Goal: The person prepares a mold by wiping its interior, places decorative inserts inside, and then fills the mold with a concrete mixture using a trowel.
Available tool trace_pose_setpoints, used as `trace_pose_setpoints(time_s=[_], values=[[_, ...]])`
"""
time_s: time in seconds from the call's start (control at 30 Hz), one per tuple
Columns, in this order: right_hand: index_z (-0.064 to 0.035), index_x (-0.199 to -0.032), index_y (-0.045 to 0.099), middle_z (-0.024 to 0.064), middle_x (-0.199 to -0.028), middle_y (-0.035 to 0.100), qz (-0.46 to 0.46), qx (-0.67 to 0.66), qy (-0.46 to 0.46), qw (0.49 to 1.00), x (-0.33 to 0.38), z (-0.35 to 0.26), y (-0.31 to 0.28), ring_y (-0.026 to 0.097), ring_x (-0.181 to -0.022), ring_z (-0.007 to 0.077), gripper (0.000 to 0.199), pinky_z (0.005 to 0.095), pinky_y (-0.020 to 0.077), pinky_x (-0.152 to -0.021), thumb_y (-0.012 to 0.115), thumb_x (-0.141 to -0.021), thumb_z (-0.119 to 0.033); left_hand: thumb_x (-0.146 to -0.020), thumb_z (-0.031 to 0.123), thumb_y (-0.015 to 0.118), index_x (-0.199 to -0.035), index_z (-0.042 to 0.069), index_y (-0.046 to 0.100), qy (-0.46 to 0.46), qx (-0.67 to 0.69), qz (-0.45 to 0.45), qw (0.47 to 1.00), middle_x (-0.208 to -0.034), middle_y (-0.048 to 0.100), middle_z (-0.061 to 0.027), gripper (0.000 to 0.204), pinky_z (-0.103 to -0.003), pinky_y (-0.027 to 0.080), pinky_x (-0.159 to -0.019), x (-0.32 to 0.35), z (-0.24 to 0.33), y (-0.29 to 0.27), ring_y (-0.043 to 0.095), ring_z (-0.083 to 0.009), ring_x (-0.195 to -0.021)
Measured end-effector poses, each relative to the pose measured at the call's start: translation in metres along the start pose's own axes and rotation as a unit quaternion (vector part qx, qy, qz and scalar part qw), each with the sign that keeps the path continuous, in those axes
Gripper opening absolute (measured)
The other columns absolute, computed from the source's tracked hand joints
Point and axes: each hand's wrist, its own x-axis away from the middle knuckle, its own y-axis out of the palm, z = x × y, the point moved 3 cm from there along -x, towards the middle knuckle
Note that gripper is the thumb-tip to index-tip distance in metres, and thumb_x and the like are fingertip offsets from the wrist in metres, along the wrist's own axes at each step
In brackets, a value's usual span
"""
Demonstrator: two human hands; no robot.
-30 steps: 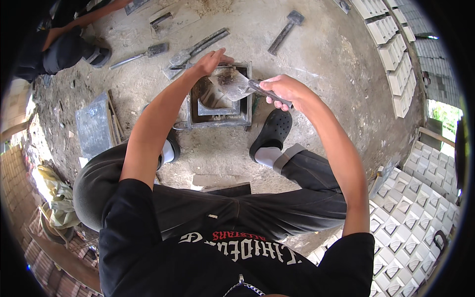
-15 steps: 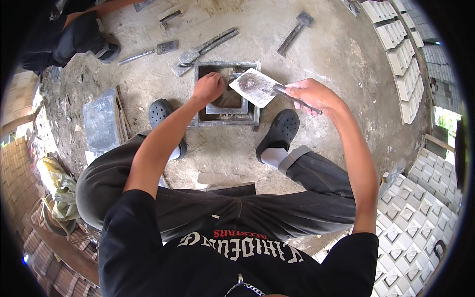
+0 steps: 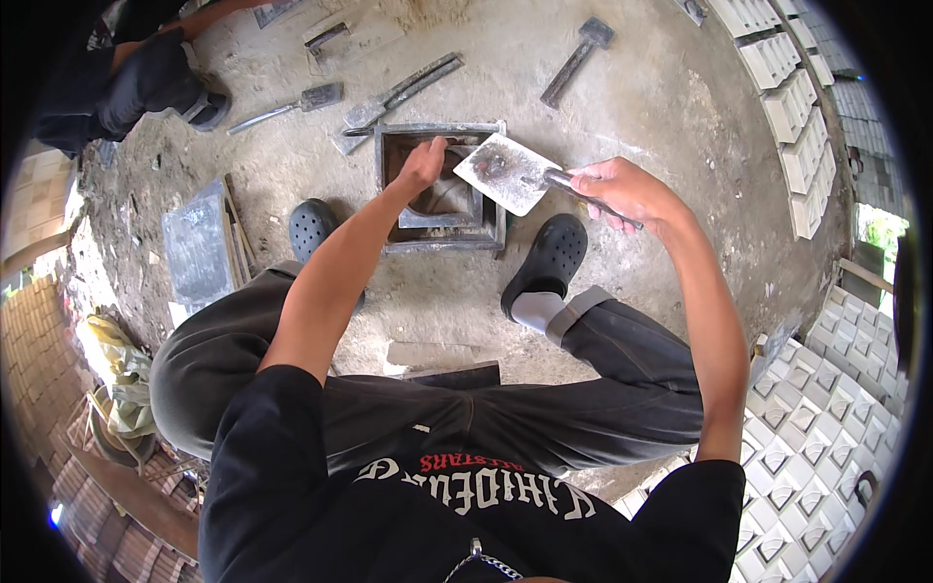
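A dark rectangular mould box (image 3: 444,245) sits on the ground between my feet, with a smaller frame (image 3: 442,220) and curved dark shapes inside. My left hand (image 3: 425,163) is over the left part of the box, its fingers curled together; whatever they pinch is hidden. My right hand (image 3: 622,189) grips the dark handle of a trowel (image 3: 512,175). The trowel's wide, pale blade hangs over the box's right edge, powdery white with a dark patch of residue.
A mallet-like tool (image 3: 580,63), a flat brush-like tool (image 3: 316,96) and long bars (image 3: 418,83) lie beyond the box. A grey board (image 3: 197,238) is at left. Pale blocks (image 3: 802,136) line the right side. Another person's leg (image 3: 160,83) shows at upper left.
My left hand has shifted slightly right within the box's opening and turned a little. The trowel has moved slightly right with my right hand.
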Motion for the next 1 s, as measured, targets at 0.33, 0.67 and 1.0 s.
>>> trace_pose_setpoints(time_s=[0.33,0.67,1.0], values=[[-0.004,-0.133,0.056,0.0012,-0.069,0.054,-0.008,0.009,-0.01,1.0,-0.006,-0.008,0.002,0.04,-0.042,0.0064,0.041,0.0243,0.0321,-0.035,0.054,-0.099,-0.027,-0.091,0.034,0.042,-0.143,0.006,0.041,0.167,-0.292,-0.206,0.919,-0.111,0.065,-0.0246,0.059,-0.048,0.048,-0.091,-0.015,-0.011,-0.031,0.062,-0.0411,-0.101],[-0.0074,-0.135,0.056,0.0001,-0.067,0.053,-0.026,0.009,-0.009,1.0,-0.01,0.0,0.0,0.041,-0.042,0.006,0.042,0.0234,0.0324,-0.035,0.055,-0.098,-0.028,-0.076,0.017,0.06,-0.142,0.016,0.044,0.085,-0.37,-0.23,0.896,-0.107,0.068,-0.0193,0.068,-0.047,0.053,-0.086,-0.002,0.03,-0.036,0.065,-0.0362,-0.101],[-0.0069,-0.139,0.05,-0.0029,-0.066,0.055,-0.04,-0.032,-0.029,0.998,-0.022,-0.015,-0.017,0.041,-0.04,0.0032,0.048,0.0208,0.0313,-0.032,0.056,-0.097,-0.028,-0.078,0.021,0.064,-0.137,0.024,0.052,0.086,-0.478,-0.245,0.839,-0.105,0.069,-0.0161,0.06,-0.044,0.053,-0.086,-0.019,0.002,-0.029,0.066,-0.0337,-0.103]])
